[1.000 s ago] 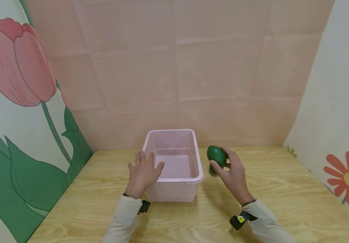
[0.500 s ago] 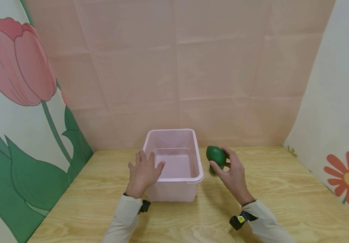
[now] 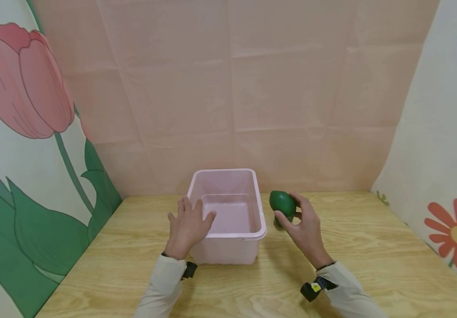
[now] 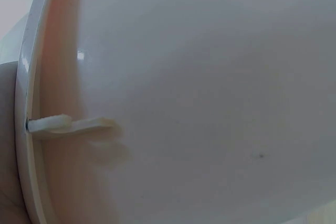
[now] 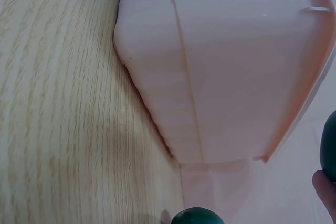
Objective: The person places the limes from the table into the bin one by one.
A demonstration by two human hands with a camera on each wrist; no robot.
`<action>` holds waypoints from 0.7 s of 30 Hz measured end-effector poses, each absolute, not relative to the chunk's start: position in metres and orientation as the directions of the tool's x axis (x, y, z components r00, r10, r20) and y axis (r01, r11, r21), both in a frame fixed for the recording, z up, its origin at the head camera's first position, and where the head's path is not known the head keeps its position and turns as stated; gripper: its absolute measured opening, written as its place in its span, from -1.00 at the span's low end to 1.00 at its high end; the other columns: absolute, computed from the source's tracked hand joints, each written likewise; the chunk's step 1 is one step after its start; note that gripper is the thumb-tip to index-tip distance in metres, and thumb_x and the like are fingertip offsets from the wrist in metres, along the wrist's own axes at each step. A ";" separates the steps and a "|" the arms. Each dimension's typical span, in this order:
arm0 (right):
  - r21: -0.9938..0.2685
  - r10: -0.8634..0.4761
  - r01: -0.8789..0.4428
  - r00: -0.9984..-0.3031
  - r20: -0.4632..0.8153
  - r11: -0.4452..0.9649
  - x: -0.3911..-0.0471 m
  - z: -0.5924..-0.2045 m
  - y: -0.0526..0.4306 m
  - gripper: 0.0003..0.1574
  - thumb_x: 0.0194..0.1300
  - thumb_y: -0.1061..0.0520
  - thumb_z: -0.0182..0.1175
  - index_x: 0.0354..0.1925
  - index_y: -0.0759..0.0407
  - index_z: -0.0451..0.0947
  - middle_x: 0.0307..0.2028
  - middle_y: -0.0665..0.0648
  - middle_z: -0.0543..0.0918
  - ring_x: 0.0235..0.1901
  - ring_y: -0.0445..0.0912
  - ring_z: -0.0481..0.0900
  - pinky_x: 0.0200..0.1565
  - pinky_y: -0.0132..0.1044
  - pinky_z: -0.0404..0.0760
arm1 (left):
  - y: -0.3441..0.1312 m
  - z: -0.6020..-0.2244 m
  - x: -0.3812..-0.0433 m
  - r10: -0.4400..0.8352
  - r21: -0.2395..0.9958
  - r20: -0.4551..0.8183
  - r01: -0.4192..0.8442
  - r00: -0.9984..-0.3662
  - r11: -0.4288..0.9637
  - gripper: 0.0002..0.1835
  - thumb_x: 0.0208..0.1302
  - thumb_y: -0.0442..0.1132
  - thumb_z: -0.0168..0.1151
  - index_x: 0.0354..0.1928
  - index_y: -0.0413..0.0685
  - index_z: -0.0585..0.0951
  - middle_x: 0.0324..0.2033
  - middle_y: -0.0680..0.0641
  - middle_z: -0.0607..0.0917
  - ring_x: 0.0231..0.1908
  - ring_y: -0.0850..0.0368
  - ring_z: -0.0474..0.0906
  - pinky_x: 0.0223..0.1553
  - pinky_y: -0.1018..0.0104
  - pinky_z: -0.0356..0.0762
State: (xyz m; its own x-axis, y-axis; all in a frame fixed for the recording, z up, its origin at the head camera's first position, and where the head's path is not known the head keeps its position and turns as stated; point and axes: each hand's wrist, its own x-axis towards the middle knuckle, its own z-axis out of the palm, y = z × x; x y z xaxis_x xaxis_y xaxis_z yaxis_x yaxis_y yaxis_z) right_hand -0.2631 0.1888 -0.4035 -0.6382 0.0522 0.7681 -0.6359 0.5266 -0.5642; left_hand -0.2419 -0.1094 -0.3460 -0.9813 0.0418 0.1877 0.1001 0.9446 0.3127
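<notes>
A pale pink plastic bin (image 3: 225, 249) stands on the table, and no object shows inside it. My left hand (image 3: 188, 227) lies over its left rim with fingers spread; the left wrist view has that hand against the rim (image 4: 29, 166). To the right of the bin, my right hand (image 3: 306, 225) pinches a smooth, dark green, rounded fruit (image 3: 282, 202) between thumb and fingers. Below it a second green rounded thing (image 5: 198, 216) shows partly in the right wrist view, with a fingertip beside it. Whether the hand holds this lower one I cannot tell.
The wood-grain table (image 3: 113, 265) extends on both sides of the bin. A pink sheet (image 3: 284, 97) hangs behind it. Flower-printed panels stand at left and right. Black wrist cameras (image 3: 312, 289) sit under both wrists.
The upper green fruit has shifted very slightly left in the right hand's fingers. Both hands and the bin hold their places.
</notes>
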 end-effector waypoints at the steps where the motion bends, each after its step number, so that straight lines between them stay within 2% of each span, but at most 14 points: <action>1: -0.564 0.051 -0.637 -0.638 0.769 0.526 -0.263 -0.403 0.189 -0.23 0.14 0.28 0.47 0.26 0.40 0.38 0.08 0.34 0.53 -0.03 0.09 0.55 -0.15 -0.72 0.45 | -0.109 -0.346 -0.242 0.042 0.312 0.188 0.100 -0.981 0.945 -0.25 0.48 0.25 -0.08 0.47 -0.13 0.31 0.46 -0.49 0.08 0.50 -0.37 -0.10 0.26 -0.56 -0.09; 9: -0.546 0.042 -0.655 -0.620 0.784 0.522 -0.262 -0.401 0.188 -0.24 0.12 0.30 0.46 0.25 0.39 0.40 0.08 0.33 0.54 -0.04 0.05 0.54 -0.13 -0.67 0.49 | -0.109 -0.347 -0.242 0.040 0.308 0.198 0.101 -0.979 0.946 -0.25 0.48 0.25 -0.08 0.46 -0.14 0.32 0.46 -0.49 0.09 0.49 -0.38 -0.09 0.26 -0.57 -0.08; 21: -0.534 0.040 -0.674 -0.602 0.798 0.510 -0.259 -0.398 0.186 -0.21 0.07 0.34 0.49 0.25 0.39 0.42 0.09 0.36 0.54 0.01 0.01 0.52 -0.12 -0.71 0.47 | -0.109 -0.346 -0.241 0.042 0.314 0.199 0.104 -0.979 0.944 -0.25 0.48 0.24 -0.08 0.46 -0.15 0.32 0.46 -0.50 0.09 0.49 -0.39 -0.11 0.26 -0.58 -0.10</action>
State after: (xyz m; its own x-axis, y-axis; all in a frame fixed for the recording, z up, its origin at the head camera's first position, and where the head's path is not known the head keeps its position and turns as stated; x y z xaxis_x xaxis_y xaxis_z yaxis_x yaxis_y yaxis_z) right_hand -0.2589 0.1859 -0.3982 -0.6016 0.0401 0.7978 -0.6742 0.5101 -0.5341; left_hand -0.2413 -0.1089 -0.3462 -0.9791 0.0418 0.1989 0.1041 0.9436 0.3144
